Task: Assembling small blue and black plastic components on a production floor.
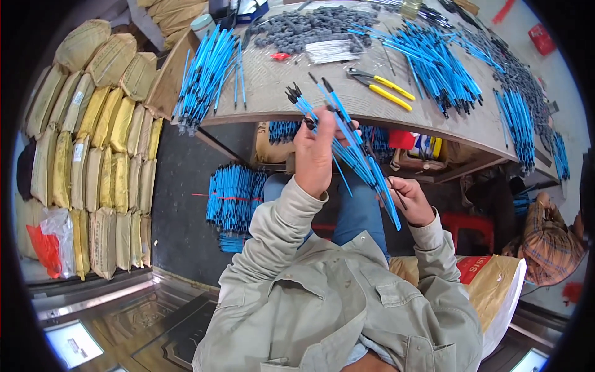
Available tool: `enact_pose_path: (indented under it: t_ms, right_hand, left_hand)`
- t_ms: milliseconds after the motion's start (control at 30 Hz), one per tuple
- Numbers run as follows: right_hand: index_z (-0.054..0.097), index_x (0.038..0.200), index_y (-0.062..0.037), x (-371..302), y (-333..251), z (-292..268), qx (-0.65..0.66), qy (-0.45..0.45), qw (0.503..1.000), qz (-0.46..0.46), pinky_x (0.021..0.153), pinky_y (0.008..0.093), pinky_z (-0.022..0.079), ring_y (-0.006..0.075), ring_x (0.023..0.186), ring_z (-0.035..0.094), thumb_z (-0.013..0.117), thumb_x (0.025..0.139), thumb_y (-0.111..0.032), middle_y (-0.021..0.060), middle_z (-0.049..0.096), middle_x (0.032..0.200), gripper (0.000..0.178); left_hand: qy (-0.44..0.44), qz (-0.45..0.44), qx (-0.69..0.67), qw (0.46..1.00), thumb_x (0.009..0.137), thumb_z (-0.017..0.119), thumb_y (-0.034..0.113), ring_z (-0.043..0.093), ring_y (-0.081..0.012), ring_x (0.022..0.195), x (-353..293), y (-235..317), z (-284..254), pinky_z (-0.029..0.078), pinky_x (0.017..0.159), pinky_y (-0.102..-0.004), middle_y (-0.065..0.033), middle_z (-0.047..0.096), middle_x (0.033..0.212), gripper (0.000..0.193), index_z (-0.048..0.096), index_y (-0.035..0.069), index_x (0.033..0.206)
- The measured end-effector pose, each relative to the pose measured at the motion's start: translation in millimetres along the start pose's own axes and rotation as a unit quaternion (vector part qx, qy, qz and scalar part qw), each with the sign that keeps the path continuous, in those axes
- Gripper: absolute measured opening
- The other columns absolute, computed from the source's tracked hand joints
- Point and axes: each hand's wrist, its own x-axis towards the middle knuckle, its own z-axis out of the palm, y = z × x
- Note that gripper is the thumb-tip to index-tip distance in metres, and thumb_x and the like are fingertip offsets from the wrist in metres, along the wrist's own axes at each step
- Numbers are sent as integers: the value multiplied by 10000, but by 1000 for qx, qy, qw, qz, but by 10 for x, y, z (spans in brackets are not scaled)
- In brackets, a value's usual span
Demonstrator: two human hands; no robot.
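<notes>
1. While the left hand point(315, 152) is grasping a bundle of blue rods point(362, 167) near its upper end, the bundle is slanting down toward the right over the person's lap, just beyond the edge of the desk point(273, 87).
2. The right hand point(411, 199) is bending its fingers beside the bundle's lower part; with the fingertips partly hiding, I cannot tell whether they are gripping the thin dark stick there.
3. Stacked packages point(93, 177) on the left are bearing dark printing and several white labels point(78, 152) (too small to make out).
4. A big paper sack point(496, 291) is showing pale lettering on a red panel, and the right sleeve point(443, 273) is covering its middle.
5. Yellow-handled pliers point(390, 98) are lying on the desk, near a heap of blue rods point(443, 68).
6. Another person point(551, 245) is sitting at the right, the dark rim partly cutting them off.
</notes>
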Motion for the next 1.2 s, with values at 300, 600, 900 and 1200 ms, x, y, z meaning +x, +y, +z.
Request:
enact_pose_path:
  t_ms: [300,600,900,1200]
  right_hand:
    - [604,863,18,229,-168,148,-210,-56,968,-125,547,200,387,109,572,476,495,871,1,36,583,726,110]
    - [615,910,-56,1470,-665,-1155,-608,266,718,-212,577,318,456,224,676,567,608,768,-82,57,596,873,145]
    - [571,1010,-171,2486,-630,-1896,-852,310,372,-199,543,354,454,261,660,584,609,781,-221,28,562,875,238]
    - [647,992,-57,1436,-1236,-1645,-403,439,780,-193,568,237,452,130,668,604,607,854,-190,57,653,868,196]
  left_hand:
    - [99,162,196,962,906,532,153,492,-98,571,118,-110,-335,403,536,-187,-44,574,737,140,548,57,1008]
    - [146,15,23,989,907,531,149,421,-82,473,223,33,-445,354,466,-189,-6,531,664,117,531,85,1005]
    - [133,-18,-61,989,936,510,171,384,-71,428,134,402,-439,297,412,-188,-3,508,599,185,510,70,1091]
    - [-25,-116,-63,991,954,480,204,659,-178,683,-70,197,-451,522,607,-255,-136,673,833,229,533,24,1084]
